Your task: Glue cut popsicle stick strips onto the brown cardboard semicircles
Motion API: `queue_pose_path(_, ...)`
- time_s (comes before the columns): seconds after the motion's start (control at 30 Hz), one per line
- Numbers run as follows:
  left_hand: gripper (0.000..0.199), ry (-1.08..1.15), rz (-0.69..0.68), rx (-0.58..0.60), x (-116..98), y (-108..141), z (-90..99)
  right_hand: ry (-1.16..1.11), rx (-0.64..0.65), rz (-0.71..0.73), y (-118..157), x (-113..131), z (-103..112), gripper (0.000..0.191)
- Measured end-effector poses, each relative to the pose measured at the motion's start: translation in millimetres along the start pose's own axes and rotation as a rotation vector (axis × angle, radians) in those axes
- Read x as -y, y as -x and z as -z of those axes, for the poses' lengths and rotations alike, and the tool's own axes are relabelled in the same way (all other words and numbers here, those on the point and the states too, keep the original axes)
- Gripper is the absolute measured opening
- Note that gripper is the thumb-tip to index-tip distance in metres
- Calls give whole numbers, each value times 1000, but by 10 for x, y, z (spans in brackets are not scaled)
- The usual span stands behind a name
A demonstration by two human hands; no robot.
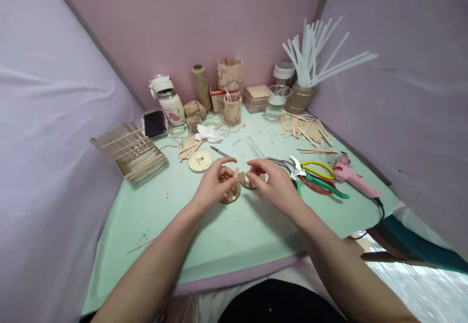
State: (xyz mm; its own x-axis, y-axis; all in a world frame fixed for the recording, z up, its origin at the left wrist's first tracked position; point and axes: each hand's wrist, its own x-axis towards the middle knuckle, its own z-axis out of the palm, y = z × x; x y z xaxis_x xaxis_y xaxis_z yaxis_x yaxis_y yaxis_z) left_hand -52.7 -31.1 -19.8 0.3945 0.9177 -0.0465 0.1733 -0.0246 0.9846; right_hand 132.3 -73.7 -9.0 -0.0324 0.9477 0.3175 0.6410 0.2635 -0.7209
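Observation:
My left hand is closed in a pinch on a short, pale wooden craft stick piece. Beneath its fingers lies a round brown cardboard disc with small stick pieces on it. My right hand hovers over a second brown cardboard disc, its thumb and forefinger apart and nothing visible between them. Part of that disc is hidden by the right fingers, and a pale stick piece shows on it. A pen and a clear ruler lie just beyond the hands.
Pruning shears, yellow-handled pliers and a pink glue gun lie to the right. A stick basket stands left. Behind are a water cup, twine, a bottle and loose craft sticks.

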Motion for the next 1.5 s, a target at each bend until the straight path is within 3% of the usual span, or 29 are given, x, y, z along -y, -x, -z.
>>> queue_pose_path(0.07, 46, -106, -44, -16, 33, 1, 1, -39, 21, 39, -87, 62, -138, 19)
queue_pose_path(0.23, 40, -475, -153, -43, 56, 0, 84, 137, 54, 144, -193, 71, -356, 17)
queue_pose_path(0.37, 16, -732, -205, -35, 0, 3, 174, 127, 48, 131, -196, 63, -418, 18)
queue_pose_path(0.43, 15, -779, -242, -7, -42, 11, 199, 88, 18, 109, -171, 76, -447, 18)
queue_pose_path(0.53, 18, -732, -230, 19, -107, 34, 205, -5, -65, 54, -117, 110, -495, 18)
queue_pose_path(0.63, 13, -574, -119, 50, -134, 57, 208, -90, -169, -22, -97, 114, -502, 17)
queue_pose_path(0.73, 10, -407, 16, 64, -116, 56, 243, -155, -303, -118, -140, 69, -414, 16)
queue_pose_path(0.8, 9, -302, 73, 6, -108, 37, 284, -278, -358, -169, -162, 48, -320, 18)
queue_pose_path(0.87, 8, -163, 64, -103, -114, 7, 327, -431, -269, -144, -131, 68, -232, 24)
queue_pose_path(0.97, 19, 77, 37, -232, -128, -38, 380, -469, 75, 2, 35, 188, -145, 36)
queue_pose_path(1.07, 37, 217, 88, -226, -120, -56, 392, -346, 519, 152, 231, 322, -102, 41)
queue_pose_path(1.13, 41, 263, 125, -167, -109, -46, 368, -273, 687, 179, 295, 344, -90, 29)
queue_pose_path(1.2, 43, 291, 148, -103, -98, -22, 316, -210, 566, 96, 282, 295, -98, 21)
queue_pose_path(1.27, 48, 308, 171, -43, -89, 12, 242, -139, 281, -3, 218, 205, -129, 46)
queue_pose_path(1.33, 52, 314, 199, 19, -80, 46, 159, -79, 128, -5, 149, 125, -184, 70)
queue_pose_path(1.4, 53, 301, 219, 66, -75, 73, 82, -49, 133, 59, 105, 89, -253, 74)
queue_pose_path(1.5, 50, 244, 199, 90, -79, 91, 24, -33, 158, 162, 89, 80, -324, 47)
